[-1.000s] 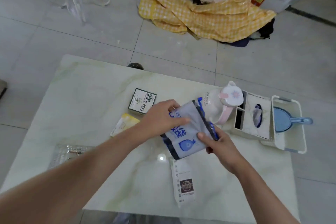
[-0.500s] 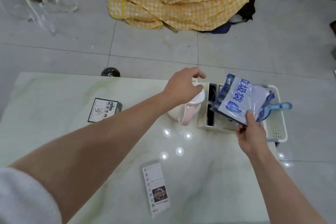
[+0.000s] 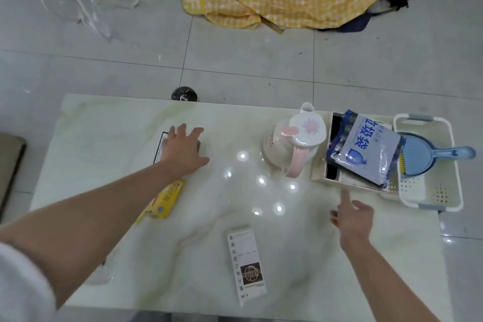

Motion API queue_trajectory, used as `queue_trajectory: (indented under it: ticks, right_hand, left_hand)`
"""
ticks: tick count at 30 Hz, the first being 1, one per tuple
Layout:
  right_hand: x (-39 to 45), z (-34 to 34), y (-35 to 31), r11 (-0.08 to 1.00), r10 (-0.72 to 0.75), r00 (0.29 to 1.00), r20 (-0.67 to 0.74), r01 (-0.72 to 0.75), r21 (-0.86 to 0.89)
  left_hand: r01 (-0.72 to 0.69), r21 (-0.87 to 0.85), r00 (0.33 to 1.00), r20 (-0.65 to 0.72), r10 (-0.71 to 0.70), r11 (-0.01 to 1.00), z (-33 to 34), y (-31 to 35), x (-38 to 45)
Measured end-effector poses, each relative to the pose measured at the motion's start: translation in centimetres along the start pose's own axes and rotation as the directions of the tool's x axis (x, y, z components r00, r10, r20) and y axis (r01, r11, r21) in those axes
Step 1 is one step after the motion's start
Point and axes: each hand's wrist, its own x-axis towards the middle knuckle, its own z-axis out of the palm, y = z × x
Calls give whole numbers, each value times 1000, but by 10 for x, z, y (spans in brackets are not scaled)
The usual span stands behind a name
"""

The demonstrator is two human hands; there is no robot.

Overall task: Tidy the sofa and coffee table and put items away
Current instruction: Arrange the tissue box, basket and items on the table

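Left hand [image 3: 180, 150] lies spread flat over the small card box [image 3: 163, 146] on my counter [image 3: 109, 123]; right hand [image 3: 351, 218] hovers relaxed, empty. Garbage-bag pack [image 3: 366, 150] rests on the tissue box [image 3: 320, 175].

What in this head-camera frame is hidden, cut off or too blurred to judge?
- Small dark-bordered box: mostly under the left hand; its label is unreadable.
- Cream desk organiser: the blue-printed plastic bag pack covers its compartments.
- Flat yellow packet: the left forearm hides part of it.
- Clear plastic item at the table's near left: too blurred to identify.
- Yellow checked cloth: cut off by the top edge.
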Motion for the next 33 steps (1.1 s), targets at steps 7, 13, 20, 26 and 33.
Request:
queue_trajectory:
  ticks: [7, 13, 20, 26, 33]
  right_hand:
    - [-104, 67, 89, 632, 184, 705, 685, 448, -632]
    - [-138, 111, 108, 447, 56, 790, 610, 527, -723]
    - [-132, 177, 52, 616, -147, 837, 527, 494, -613]
    - [-116, 240, -20, 648, -417, 796, 438, 598, -471]
    - [-138, 274, -44, 605, -422, 649, 634, 722, -336]
  left_hand:
    - [148, -155, 989, 44, -143, 977, 30, -59, -6]
    - [-49, -225, 999, -6, 49, 973, 49, -97, -27]
    - [-235, 14, 972, -11, 236, 972, 79, -138, -40]
    - [-332, 89, 942, -30, 335, 939, 91, -150, -37]
    - [-203, 0, 979, 20, 203, 979, 80, -146, -20]
